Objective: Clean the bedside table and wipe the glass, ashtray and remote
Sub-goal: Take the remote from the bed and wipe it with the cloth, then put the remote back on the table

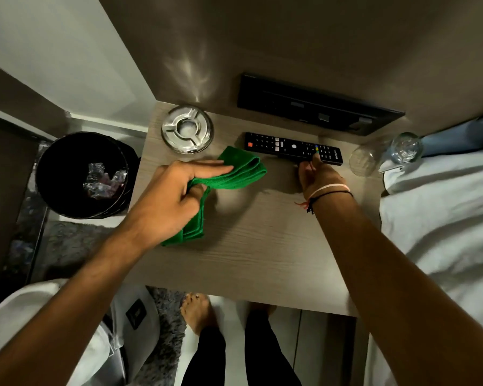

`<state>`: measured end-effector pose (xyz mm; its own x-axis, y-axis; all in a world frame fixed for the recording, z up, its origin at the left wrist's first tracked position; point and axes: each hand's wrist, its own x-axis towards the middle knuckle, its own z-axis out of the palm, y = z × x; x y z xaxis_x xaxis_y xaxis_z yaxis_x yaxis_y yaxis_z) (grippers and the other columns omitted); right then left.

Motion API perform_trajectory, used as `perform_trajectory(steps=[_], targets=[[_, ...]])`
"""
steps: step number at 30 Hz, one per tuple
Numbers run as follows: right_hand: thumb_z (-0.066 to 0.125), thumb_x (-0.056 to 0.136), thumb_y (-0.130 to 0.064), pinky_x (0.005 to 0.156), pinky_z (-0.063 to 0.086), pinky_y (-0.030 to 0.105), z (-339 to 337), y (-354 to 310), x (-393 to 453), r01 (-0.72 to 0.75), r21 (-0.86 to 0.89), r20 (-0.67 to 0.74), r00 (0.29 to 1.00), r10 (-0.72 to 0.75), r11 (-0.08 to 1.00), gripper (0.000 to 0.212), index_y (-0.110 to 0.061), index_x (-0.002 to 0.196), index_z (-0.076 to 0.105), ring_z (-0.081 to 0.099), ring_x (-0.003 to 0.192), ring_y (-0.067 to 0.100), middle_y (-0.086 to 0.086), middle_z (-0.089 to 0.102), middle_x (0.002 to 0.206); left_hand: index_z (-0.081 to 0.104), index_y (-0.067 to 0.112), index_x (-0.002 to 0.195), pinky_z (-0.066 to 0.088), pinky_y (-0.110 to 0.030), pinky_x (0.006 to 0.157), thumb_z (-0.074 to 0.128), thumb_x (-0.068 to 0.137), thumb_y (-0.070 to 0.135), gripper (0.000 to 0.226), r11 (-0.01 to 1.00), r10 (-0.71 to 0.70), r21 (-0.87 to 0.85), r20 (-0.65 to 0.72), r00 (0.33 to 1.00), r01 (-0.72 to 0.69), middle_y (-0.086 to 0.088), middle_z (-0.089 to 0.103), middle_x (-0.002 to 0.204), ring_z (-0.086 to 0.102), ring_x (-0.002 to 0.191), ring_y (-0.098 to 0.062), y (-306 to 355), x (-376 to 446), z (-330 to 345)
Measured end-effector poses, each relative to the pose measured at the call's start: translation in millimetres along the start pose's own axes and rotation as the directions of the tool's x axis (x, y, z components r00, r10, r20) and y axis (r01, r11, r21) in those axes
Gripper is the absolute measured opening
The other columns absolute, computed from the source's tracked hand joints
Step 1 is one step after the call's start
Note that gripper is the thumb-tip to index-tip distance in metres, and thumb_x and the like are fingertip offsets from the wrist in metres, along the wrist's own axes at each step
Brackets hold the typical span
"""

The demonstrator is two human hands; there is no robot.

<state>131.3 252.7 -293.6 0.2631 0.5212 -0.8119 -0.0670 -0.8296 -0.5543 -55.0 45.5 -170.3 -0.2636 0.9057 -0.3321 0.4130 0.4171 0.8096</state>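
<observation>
A light wood bedside table [262, 252] fills the middle. My left hand [176, 196] grips a folded green cloth [234, 174] just above the tabletop, near the centre-left. My right hand [317, 176] pinches the near edge of a black remote [279, 146], which lies lengthwise at the back. A round metal ashtray [187, 129] stands at the back left corner. A clear glass [365, 160] lies on its side at the right edge, with a second clear glass [406, 147] beside it by the bed.
A black bin [67, 151] holding crumpled plastic stands on the floor to the left. A dark wall panel [318, 107] hangs behind the remote. White bedding [444, 218] borders the table's right side. My bare feet [198, 313] stand below the front edge.
</observation>
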Motion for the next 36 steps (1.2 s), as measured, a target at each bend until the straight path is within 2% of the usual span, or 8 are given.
perform_trajectory(steps=[2,5,8,12,18,22,26,36], targets=[[0.059,0.100,-0.020,0.064,0.060,0.025,-6,-1,-5,-0.134,0.329,0.146,0.985,0.090,0.935,0.044,-0.006,0.141,0.050,0.062,0.124,0.025,0.008,0.064,0.127,0.062,0.027,0.133,0.026,-0.009,0.115,0.050,0.091,-0.013,0.059,1.000,0.017,0.007,-0.033,0.999,-0.017,0.011,0.054,0.145,0.042,0.138,0.004,-1,-4,3],[0.076,0.088,-0.022,0.055,0.060,0.027,-11,3,-32,-0.086,0.127,0.070,0.995,0.078,0.988,0.025,-0.007,0.106,0.066,0.069,0.086,0.018,0.005,0.069,0.095,0.060,0.029,0.135,0.031,0.005,0.101,0.050,0.091,-0.012,0.060,1.000,0.008,0.029,-0.091,0.996,-0.005,0.008,0.057,0.143,0.054,0.123,0.006,0,-11,9],[0.065,0.090,-0.054,0.073,0.061,0.033,-9,10,-75,-0.032,-0.109,0.327,0.943,0.066,0.994,0.046,-0.015,0.114,0.064,0.065,0.091,0.020,0.007,0.067,0.105,0.049,0.029,0.145,0.034,0.011,0.074,0.051,0.091,-0.012,0.067,0.998,0.006,0.056,-0.171,0.985,0.004,0.005,0.070,0.113,0.060,0.080,0.005,13,-19,14],[0.046,0.087,-0.074,0.102,0.051,0.053,-1,16,-146,-0.051,-0.241,0.760,0.611,0.221,0.969,0.077,-0.012,0.126,0.066,0.066,0.116,0.028,0.014,0.067,0.131,0.027,0.020,0.156,0.034,0.009,0.084,0.054,0.082,-0.018,0.087,0.988,0.130,0.106,-0.210,0.969,-0.110,-0.007,0.054,0.146,0.064,0.094,0.002,26,-34,16],[0.059,0.097,-0.006,0.091,0.059,0.045,23,13,-226,0.125,-0.073,0.839,0.544,-0.007,0.989,0.035,-0.001,0.132,0.060,0.069,0.112,0.032,0.018,0.070,0.119,0.003,0.027,0.158,0.027,-0.010,0.113,0.084,0.074,0.040,0.118,0.988,0.027,-0.134,-0.353,0.935,-0.079,0.009,0.023,0.163,0.022,0.143,0.009,38,-74,-13],[0.052,0.100,-0.001,0.088,0.061,0.043,37,15,-279,0.213,-0.127,0.950,0.308,0.056,0.969,0.034,0.003,0.133,0.056,0.070,0.109,0.032,0.021,0.068,0.122,0.045,0.018,0.146,0.055,-0.028,0.096,0.090,0.066,0.033,0.093,0.768,-0.251,-0.640,-0.262,0.932,0.027,0.001,0.066,0.132,0.063,0.121,-0.011,29,-123,-65],[0.048,0.103,-0.004,0.076,0.062,0.040,55,36,-319,0.250,-0.131,0.976,0.201,0.081,0.959,0.031,0.000,0.133,0.053,0.073,0.098,0.026,0.017,0.070,0.114,0.061,0.006,0.127,0.061,-0.031,0.087,0.076,0.068,0.004,0.061,0.685,-0.293,-0.724,-0.168,0.941,0.085,-0.008,0.076,0.114,0.073,0.105,-0.021,20,-177,-93],[0.054,0.104,-0.023,0.059,0.051,0.039,91,170,-430,0.905,0.190,0.981,-0.189,-0.042,0.381,0.016,-0.007,0.101,0.054,0.059,0.071,0.015,0.006,0.059,0.080,0.060,0.001,0.116,0.057,-0.041,0.096,0.066,0.092,0.019,0.031,0.663,-0.590,-0.732,-0.384,0.711,0.155,-0.016,0.072,0.115,0.070,0.107,-0.026,-23,-359,-124]])
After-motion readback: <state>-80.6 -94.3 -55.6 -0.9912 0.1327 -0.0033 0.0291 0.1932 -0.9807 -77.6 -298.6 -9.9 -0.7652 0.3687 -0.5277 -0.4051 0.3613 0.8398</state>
